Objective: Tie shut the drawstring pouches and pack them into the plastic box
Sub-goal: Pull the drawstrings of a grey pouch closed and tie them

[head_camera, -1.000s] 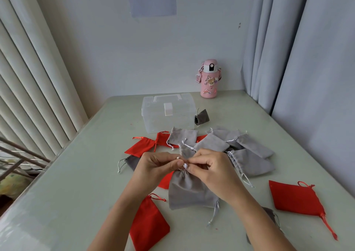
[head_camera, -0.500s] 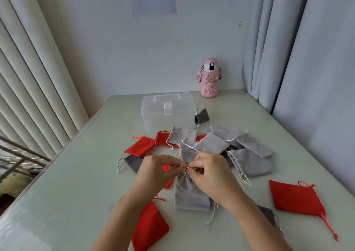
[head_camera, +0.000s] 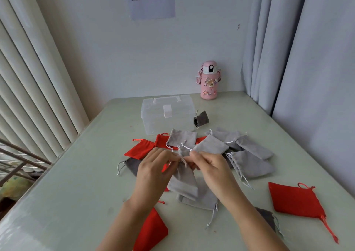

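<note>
Head camera: we're watching the grey pouch (head_camera: 184, 179) hanging over the table (head_camera: 76, 183) between both hands, the left hand (head_camera: 153, 168) and right hand (head_camera: 209, 166) pinching its drawstring at the neck, other pouches lying around, the plastic box (head_camera: 167, 114) sitting closed behind them.

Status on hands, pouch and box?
Both hands, left and right, pinch the cords at the grey pouch neck, lifted off the table. Plastic box closed. Loose pouches lie between.
</note>
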`<control>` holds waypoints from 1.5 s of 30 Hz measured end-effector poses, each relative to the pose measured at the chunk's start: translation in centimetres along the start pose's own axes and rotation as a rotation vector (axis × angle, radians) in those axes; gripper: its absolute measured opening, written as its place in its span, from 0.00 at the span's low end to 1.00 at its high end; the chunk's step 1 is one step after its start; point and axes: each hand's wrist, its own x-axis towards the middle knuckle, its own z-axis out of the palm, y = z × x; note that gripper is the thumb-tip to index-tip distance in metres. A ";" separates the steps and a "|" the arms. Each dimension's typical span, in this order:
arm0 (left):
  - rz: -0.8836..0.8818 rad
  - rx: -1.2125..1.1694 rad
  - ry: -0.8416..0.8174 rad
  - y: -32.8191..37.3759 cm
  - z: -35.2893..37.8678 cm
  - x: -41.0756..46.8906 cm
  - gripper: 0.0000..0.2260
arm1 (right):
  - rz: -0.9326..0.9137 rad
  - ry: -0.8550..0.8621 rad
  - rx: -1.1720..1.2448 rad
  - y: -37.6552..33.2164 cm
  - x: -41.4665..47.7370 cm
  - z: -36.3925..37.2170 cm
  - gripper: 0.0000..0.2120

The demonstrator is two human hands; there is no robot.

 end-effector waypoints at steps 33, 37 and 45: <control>-0.455 -0.339 -0.079 1.5 -0.4 0.5 0.09 | 0.273 0.161 0.799 -0.2 1.0 -0.1 0.08; -0.521 -0.465 -0.093 2.3 -0.2 0.6 0.04 | 0.247 0.187 0.773 0.2 1.2 -0.2 0.06; -0.683 -0.791 -0.086 2.3 0.0 0.6 0.03 | 0.170 0.145 0.873 0.2 0.8 0.0 0.08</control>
